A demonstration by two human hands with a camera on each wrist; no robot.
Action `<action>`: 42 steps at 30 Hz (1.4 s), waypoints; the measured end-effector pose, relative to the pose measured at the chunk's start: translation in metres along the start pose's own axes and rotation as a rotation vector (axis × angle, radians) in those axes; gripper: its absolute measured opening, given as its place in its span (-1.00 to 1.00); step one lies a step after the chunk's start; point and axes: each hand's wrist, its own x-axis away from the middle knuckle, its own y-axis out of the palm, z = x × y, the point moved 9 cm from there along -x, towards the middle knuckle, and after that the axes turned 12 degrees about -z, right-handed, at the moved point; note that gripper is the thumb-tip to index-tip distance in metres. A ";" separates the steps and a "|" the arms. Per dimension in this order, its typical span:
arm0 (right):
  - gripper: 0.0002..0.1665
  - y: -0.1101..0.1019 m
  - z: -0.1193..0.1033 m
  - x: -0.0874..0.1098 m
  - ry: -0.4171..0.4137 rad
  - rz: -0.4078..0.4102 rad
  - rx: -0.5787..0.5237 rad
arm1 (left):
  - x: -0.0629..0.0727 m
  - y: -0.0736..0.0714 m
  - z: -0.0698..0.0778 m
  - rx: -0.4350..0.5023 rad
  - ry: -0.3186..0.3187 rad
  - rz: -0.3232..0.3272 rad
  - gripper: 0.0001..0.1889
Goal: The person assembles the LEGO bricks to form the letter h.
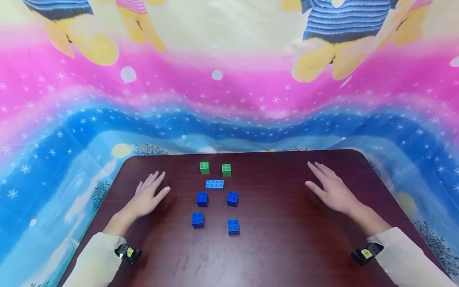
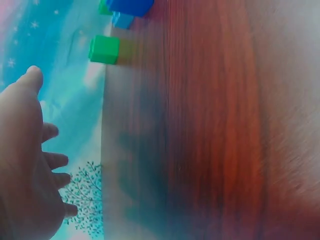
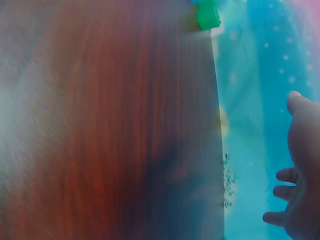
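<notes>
Blue block (image 2: 131, 6) cropped in left wrist view, sleeves (image 1: 95, 261) cropped

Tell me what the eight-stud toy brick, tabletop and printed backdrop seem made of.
Eight-stud toy brick: probably molded plastic, smooth, judging by its uniform raised studs.
Tabletop: wood or wood-look laminate, semi-gloss; streaky grain and pale reflections show.
Printed backdrop: likely thin fabric, smooth, given its soft folds; plastic sheeting is possible.

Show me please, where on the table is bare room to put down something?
The widest bare patch lies between the right grip and the blue blocks. Another is the near table, in front of those blocks. A narrower strip separates them from the left grip. It is crowded around the light-blue block, with green blocks behind.
</notes>
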 end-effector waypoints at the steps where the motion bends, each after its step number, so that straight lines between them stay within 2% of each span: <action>1: -0.17 0.002 -0.003 0.002 -0.006 -0.001 -0.016 | 0.003 0.002 0.002 0.011 0.008 -0.001 -0.23; 9: -0.23 0.026 -0.031 0.010 -0.060 -0.042 -0.132 | 0.025 0.019 0.022 0.096 0.073 -0.022 -0.29; 16: -0.29 0.046 -0.054 0.014 -0.102 -0.071 -0.200 | 0.042 0.028 0.037 0.263 0.128 -0.004 -0.41; 20: -0.36 0.056 -0.064 0.014 -0.117 -0.086 -0.259 | 0.047 0.032 0.043 0.357 0.155 0.011 -0.46; 26: -0.41 0.068 -0.085 0.014 -0.170 -0.096 -0.292 | 0.044 0.041 0.052 0.415 0.242 -0.002 -0.42; 34: -0.38 0.084 -0.111 0.009 -0.241 -0.152 -0.359 | 0.034 0.059 0.054 0.495 0.339 -0.074 -0.39; 37: -0.36 0.091 -0.119 0.008 -0.259 -0.191 -0.378 | 0.032 0.064 0.056 0.516 0.348 -0.104 -0.37; 42: -0.32 0.102 -0.131 0.004 -0.284 -0.249 -0.426 | 0.026 0.071 0.060 0.497 0.337 -0.141 -0.37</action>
